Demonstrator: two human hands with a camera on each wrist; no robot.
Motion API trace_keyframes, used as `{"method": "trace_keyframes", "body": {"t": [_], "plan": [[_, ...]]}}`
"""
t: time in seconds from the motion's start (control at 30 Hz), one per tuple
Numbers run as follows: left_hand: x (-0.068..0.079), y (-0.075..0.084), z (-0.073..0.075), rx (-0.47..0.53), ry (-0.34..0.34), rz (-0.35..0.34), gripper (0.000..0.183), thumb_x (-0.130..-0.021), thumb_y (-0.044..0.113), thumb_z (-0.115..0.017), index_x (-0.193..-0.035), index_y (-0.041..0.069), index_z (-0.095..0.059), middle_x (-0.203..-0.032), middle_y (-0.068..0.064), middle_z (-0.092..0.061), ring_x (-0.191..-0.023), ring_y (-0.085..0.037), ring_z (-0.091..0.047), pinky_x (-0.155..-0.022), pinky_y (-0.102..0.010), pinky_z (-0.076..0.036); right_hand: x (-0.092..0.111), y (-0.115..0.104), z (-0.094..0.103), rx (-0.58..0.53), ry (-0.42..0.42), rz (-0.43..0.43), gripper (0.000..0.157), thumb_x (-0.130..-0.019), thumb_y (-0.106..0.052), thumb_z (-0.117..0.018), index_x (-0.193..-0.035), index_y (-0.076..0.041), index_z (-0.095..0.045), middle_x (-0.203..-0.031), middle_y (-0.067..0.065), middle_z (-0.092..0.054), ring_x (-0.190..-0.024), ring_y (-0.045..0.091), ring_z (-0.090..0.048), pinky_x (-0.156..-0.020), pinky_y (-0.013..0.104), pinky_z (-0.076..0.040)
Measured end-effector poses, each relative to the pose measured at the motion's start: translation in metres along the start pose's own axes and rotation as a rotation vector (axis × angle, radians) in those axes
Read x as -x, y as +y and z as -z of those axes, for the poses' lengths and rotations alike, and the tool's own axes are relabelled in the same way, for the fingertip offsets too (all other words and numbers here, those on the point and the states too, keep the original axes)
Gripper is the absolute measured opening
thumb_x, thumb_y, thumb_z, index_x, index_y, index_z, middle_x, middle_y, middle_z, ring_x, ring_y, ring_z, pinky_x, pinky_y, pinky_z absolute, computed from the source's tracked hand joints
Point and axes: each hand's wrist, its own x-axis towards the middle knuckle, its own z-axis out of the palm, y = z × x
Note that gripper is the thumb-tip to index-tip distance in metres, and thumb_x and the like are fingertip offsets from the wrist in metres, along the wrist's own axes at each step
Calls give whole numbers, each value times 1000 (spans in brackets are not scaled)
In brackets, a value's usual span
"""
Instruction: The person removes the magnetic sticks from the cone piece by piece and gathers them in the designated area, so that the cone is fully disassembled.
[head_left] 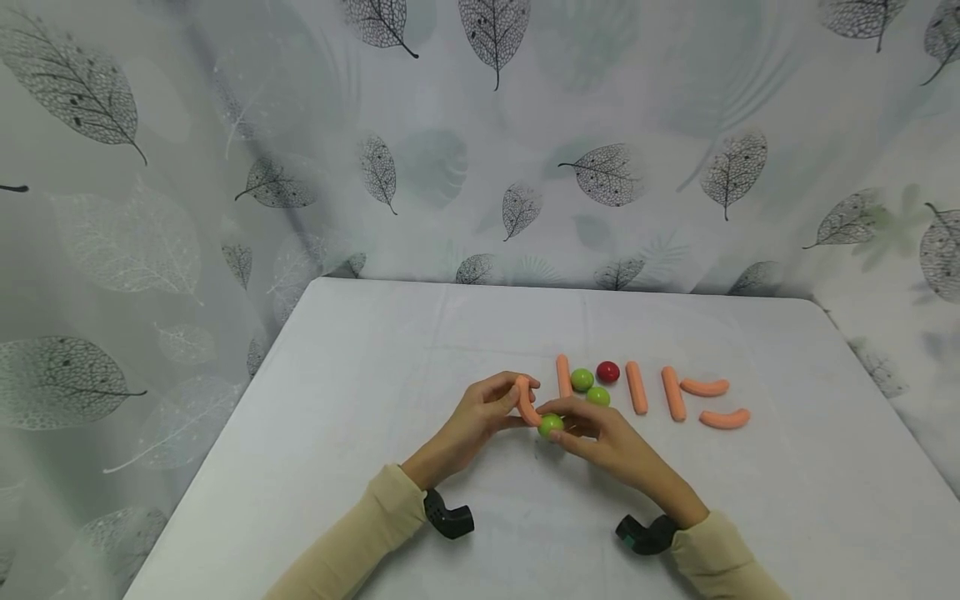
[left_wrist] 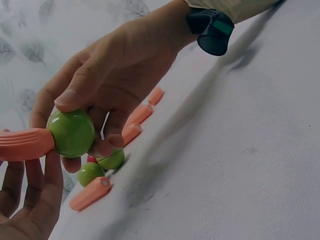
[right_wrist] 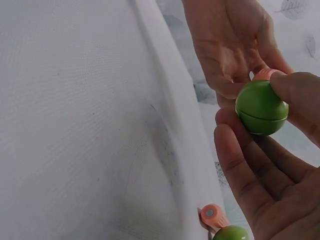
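Note:
The left hand (head_left: pixel 480 408) holds a curved orange ribbed stick (head_left: pixel 523 398) between thumb and fingers, raised above the table. Pinched by the right hand (head_left: pixel 603 437) is a glossy green ball (head_left: pixel 551 425) with a seam around it. In the left wrist view the stick's end meets the ball (left_wrist: pixel 71 134), the right thumb on top of it and fingertips at its side. From the right wrist, the ball (right_wrist: pixel 261 107) hides most of the stick, and only a bit of orange shows behind it.
On the white table (head_left: pixel 337 375), beyond the right hand, lie two more green balls (head_left: pixel 582 380), a red ball (head_left: pixel 608 372), several straight orange sticks (head_left: pixel 636 387) and two curved ones (head_left: pixel 724 418). One straight stick (right_wrist: pixel 210 213) shows a grey disc in its end. A leaf-patterned curtain (head_left: pixel 420 225) hangs behind.

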Motion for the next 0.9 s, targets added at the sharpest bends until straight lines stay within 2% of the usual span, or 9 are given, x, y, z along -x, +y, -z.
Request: {"method": "trace_keyframes", "body": {"t": [0.13,0.2,0.3,0.37,0.5,0.6,0.67,0.77,0.9], "plan": [[0,0,-1,-13,-12,18,43,-110,31,-53,-138,-1,-59,-141,-27,-56,-130,-37,-55,-103,-44,-56,1,1,1,3,-13,44,29,-102,-23,-69,-131,-27,-69,-122,-6,-73,-100,11,-71,-89,29,-60],[0,0,-1,-20,-20,27,41,-110,32,-52,-137,3,-61,-147,-29,-50,-133,-41,-51,-103,-43,-56,1,3,2,9,-18,66,29,-102,-21,-68,-130,-27,-70,-124,-6,-73,-101,10,-71,-88,28,-60],[0,0,-1,-22,-20,35,38,-110,32,-53,-136,5,-63,-147,-29,-51,-133,-44,-49,-102,-42,-57,1,4,2,17,-24,83,30,-102,-19,-68,-131,-27,-70,-126,-5,-73,-102,10,-70,-88,28,-60],[0,0,0,-28,-16,34,38,-110,32,-54,-135,5,-63,-143,-22,-56,-134,-43,-50,-102,-43,-57,2,5,2,41,-21,84,30,-102,-19,-69,-132,-25,-69,-126,-4,-73,-102,10,-70,-88,28,-60],[-1,0,3,-88,-35,24,42,-108,36,-58,-135,5,-63,-113,-9,-70,-126,-35,-60,-102,-41,-57,5,4,4,122,20,53,35,-99,-20,-73,-133,-16,-67,-125,-1,-72,-100,7,-70,-86,27,-61],[-3,0,5,-214,-59,-1,41,-105,41,-61,-133,12,-67,-104,-8,-73,-112,-24,-67,-100,-37,-56,10,1,7,176,75,21,39,-95,-17,-77,-132,-10,-66,-121,1,-72,-98,6,-69,-84,25,-61],[-3,0,8,-333,-85,-31,36,-104,40,-63,-132,19,-68,-116,-8,-73,-109,-17,-66,-99,-35,-55,13,1,9,193,106,9,39,-94,-16,-78,-131,-8,-66,-120,2,-73,-97,7,-68,-83,25,-61],[-1,-1,12,-546,-118,-116,27,-103,34,-66,-129,27,-70,-126,0,-71,-110,-11,-61,-97,-33,-53,18,3,11,218,158,15,39,-94,-14,-78,-130,-10,-66,-122,3,-73,-102,6,-67,-83,25,-61],[1,-1,17,-828,-127,-253,24,-98,25,-75,-122,25,-76,-111,13,-70,-104,-12,-55,-95,-30,-47,27,10,14,239,269,47,44,-90,-6,-80,-131,-10,-65,-125,2,-69,-105,1,-63,-82,21,-60]]}}
